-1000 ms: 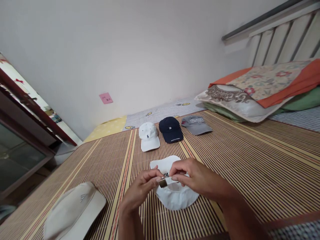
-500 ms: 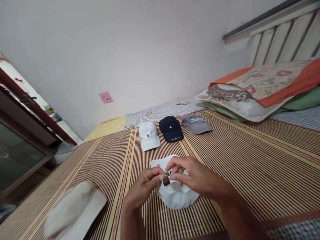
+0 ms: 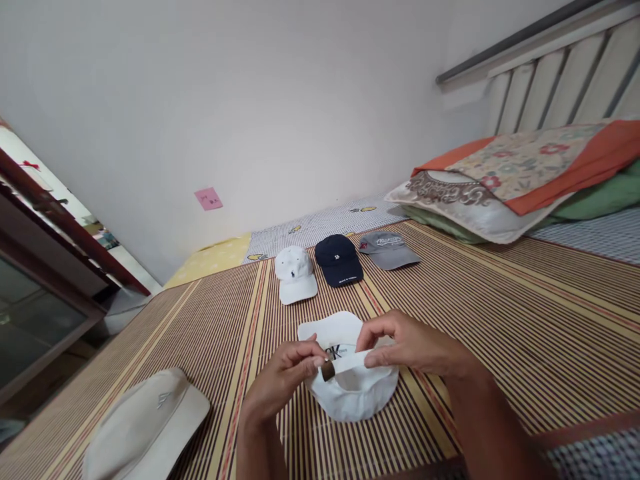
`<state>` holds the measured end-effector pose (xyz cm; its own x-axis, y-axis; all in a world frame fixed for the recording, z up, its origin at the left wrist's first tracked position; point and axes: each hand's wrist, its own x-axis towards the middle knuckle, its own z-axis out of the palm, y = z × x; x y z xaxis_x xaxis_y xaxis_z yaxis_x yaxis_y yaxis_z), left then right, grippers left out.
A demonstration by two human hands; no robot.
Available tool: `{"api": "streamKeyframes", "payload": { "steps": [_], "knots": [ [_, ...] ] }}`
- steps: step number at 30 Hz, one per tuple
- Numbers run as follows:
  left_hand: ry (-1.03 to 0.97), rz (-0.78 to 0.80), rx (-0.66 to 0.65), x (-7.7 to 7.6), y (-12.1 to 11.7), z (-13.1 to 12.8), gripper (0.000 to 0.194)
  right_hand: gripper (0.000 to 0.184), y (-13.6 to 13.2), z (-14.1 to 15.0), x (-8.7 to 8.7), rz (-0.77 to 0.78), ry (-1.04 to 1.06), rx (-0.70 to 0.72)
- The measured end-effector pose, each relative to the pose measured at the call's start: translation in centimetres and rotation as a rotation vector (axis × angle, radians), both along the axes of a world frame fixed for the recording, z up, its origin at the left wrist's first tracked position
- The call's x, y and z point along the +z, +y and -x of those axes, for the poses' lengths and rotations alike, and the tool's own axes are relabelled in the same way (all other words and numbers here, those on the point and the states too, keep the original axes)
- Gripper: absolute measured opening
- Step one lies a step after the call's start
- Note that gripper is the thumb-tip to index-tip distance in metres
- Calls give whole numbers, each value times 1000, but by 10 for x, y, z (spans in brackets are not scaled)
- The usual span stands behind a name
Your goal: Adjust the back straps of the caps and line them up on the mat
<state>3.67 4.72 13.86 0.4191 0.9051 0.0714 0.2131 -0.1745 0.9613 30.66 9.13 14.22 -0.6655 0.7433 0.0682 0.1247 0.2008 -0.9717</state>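
Note:
A white baseball cap (image 3: 357, 400) lies on the striped mat in front of me, its brim pointing away and its back opening towards me. Dark letters show through the opening. Across that opening runs the white adjuster strap (image 3: 350, 362), with a brown metal-looking buckle (image 3: 327, 371) at its left end. My left hand (image 3: 287, 373) pinches the strap right at the buckle. Fingers and thumb of my right hand (image 3: 407, 343) are closed on the strap farther right, so it stretches straight between both hands.
Behind stand a white cap (image 3: 295, 273), a navy cap (image 3: 339, 260) and a grey cap (image 3: 390, 251) in a row. A beige cap (image 3: 147, 423) lies at the left. Pillows (image 3: 500, 183) are stacked at the right by the headboard (image 3: 560, 87).
My right hand has moved right, away from the buckle. More of the white strap now shows between my hands. My left hand stays at the buckle.

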Motion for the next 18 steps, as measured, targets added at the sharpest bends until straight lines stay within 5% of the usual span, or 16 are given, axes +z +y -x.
{"api": "streamKeyframes", "payload": {
  "steps": [14,18],
  "knots": [
    [47,26,2,2,5,-6,31,7,-3,23,-5,-36,8,54],
    [37,45,26,0,6,-6,31,18,3,16,-10,-64,39,-41]
  ]
}}
